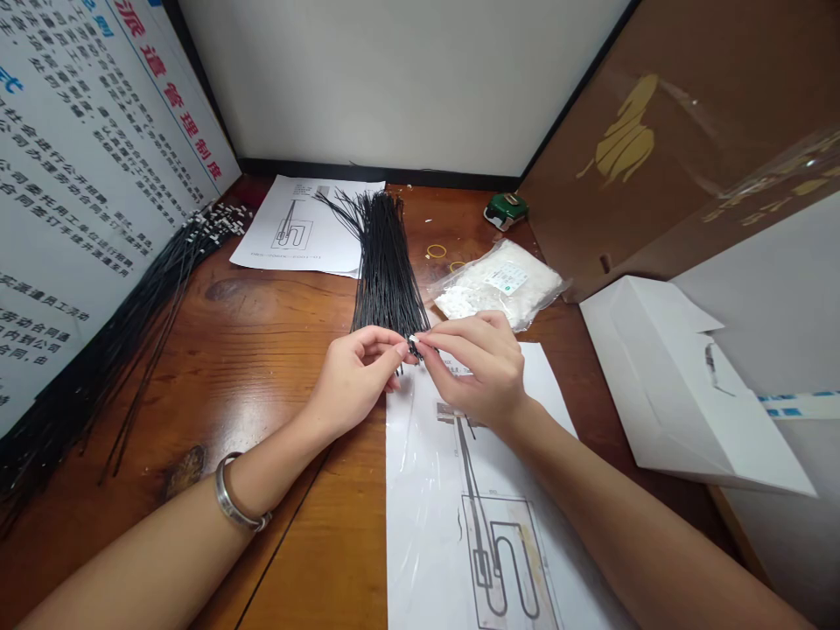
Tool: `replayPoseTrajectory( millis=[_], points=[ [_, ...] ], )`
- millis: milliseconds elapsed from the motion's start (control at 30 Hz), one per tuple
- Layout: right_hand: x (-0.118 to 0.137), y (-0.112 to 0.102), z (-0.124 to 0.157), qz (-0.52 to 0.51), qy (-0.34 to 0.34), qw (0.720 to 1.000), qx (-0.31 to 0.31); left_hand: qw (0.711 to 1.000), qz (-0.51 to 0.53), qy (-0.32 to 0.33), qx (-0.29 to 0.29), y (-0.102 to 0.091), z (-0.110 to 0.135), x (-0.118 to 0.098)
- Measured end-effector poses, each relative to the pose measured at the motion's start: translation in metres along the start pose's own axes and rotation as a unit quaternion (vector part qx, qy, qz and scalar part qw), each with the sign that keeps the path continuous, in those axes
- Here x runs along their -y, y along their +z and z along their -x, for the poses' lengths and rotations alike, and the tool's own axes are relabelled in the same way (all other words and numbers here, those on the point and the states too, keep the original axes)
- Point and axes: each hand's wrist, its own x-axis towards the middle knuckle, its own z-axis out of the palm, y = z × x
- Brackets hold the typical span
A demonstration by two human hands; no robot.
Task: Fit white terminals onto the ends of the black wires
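Observation:
My left hand (354,376) is closed in a pinch on the end of a thin black wire, close to the near ends of a thick bundle of black wires (387,271). Between the fingertips of both hands sits a small white connector (413,339). My right hand (482,363) pinches this connector from the right, over the top of a printed drawing sheet (420,490). The fingertips nearly meet, so how far the wire goes into the connector is hidden.
Black wires with white connectors (216,223) lie along the left panel. A second drawing sheet (262,249) is partly under the bundle. Behind my right hand are a plastic bag of white pieces (486,302), yellow rubber bands (436,251) and a green tape measure (506,210). A white box (675,394) stands right.

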Motion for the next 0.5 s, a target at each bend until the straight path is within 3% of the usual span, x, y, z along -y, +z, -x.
replayPoseTrajectory(
  millis=[500],
  points=[
    [0.0030,0.0002,-0.0020,-0.014,0.007,1.000,0.026,1.000,0.001,0.005,0.004,0.0011,0.0004,-0.0034]
  ],
)
